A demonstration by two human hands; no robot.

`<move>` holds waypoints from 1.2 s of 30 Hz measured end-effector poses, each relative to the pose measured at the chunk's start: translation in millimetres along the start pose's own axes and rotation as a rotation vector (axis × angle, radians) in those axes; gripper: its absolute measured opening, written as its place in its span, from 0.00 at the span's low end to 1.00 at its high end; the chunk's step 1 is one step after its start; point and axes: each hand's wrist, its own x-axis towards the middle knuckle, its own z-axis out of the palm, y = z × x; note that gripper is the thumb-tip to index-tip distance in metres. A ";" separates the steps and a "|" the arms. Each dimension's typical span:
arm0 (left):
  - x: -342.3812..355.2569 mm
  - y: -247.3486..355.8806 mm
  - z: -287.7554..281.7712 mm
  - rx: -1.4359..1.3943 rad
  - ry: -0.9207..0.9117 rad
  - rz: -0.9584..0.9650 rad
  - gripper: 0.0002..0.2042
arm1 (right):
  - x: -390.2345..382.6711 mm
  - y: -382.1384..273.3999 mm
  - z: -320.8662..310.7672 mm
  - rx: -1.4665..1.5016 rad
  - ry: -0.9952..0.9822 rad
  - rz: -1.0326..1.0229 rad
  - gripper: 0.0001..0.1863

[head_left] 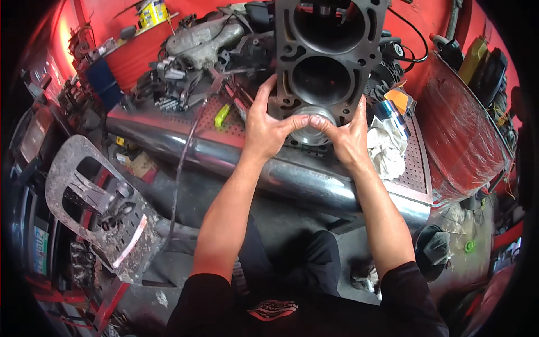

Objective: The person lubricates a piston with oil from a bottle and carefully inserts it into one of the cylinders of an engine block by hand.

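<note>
A dark grey engine block [328,53] stands on the bench with its round cylinder bores facing me. In the nearest bore is a shiny silver piston [310,136], its round top showing. My left hand [264,129] grips the left side of the block, fingers along its edge and thumb pressed on the piston. On the other side my right hand [351,140] mirrors it, fingers against the block and thumb on the piston. The two thumb tips meet over the piston's top. Part of the fingers is hidden behind the block.
The perforated metal bench [314,168] has a rounded front edge. Right of the block lie a white rag [386,149] and a blue can [393,115]. A yellow-green object [222,115] and several engine parts [205,42] are at left. A worn plastic chair [101,196] stands at lower left.
</note>
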 end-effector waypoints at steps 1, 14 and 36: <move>3.4 5.7 -2.3 0.091 0.003 -0.018 0.47 | 3.2 -5.6 -1.5 0.049 -0.020 0.045 0.61; -5.4 -0.6 -8.5 0.281 -0.168 -0.136 0.68 | 11.8 10.7 -21.9 -0.229 -0.347 0.008 0.67; 10.5 59.1 50.5 0.548 0.075 1.109 0.23 | 0.4 70.7 -45.0 -0.318 -0.417 -0.389 0.63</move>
